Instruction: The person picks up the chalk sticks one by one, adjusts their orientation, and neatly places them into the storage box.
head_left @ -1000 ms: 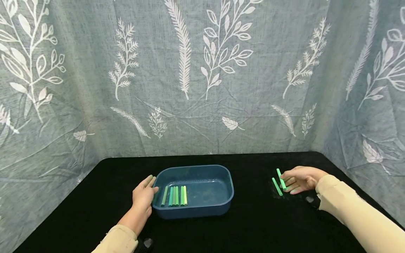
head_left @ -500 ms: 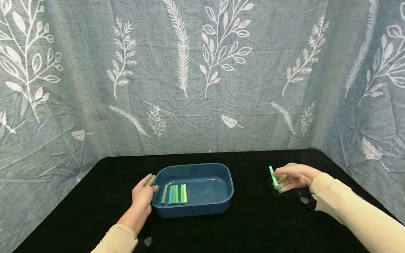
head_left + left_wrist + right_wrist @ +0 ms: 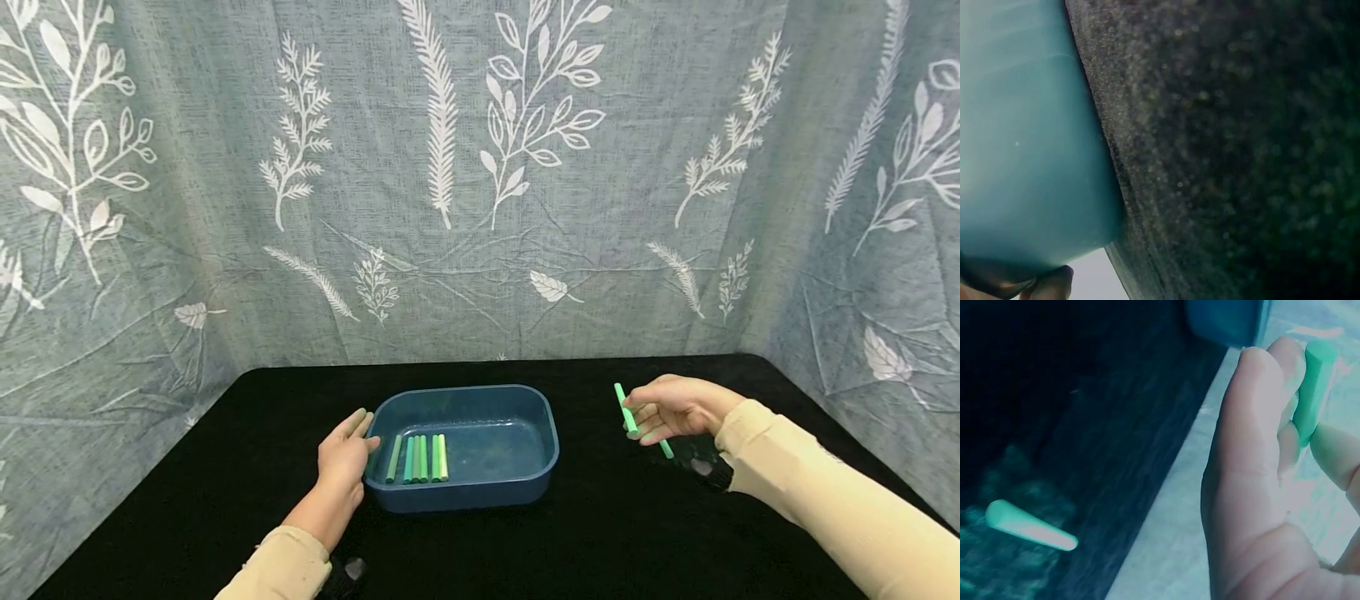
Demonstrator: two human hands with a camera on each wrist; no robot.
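Note:
A blue plastic tub (image 3: 465, 498) sits left of centre on the table. My left hand (image 3: 342, 463) holds its left side, thumb over the rim and fingers along the outer wall. Inside the tub, several green and yellow-green chalk sticks (image 3: 416, 459) lie side by side toward the left. To the right, my right hand (image 3: 678, 407) pinches a green chalk stick (image 3: 1316, 390) between thumb and fingers, raised above the table. Another green chalk stick (image 3: 1030, 526) lies on the table behind that hand, partly hidden from the head view.
A black cloth (image 3: 585, 533) covers the table. Greenish dust (image 3: 1016, 481) marks it around the lying chalk. Grey-green curtains (image 3: 465, 317) with white leaf patterns hang along the back and sides.
My right hand has carried the pinched chalk stick leftward and slightly up, away from the one lying on the table. The left hand keeps its hold on the tub.

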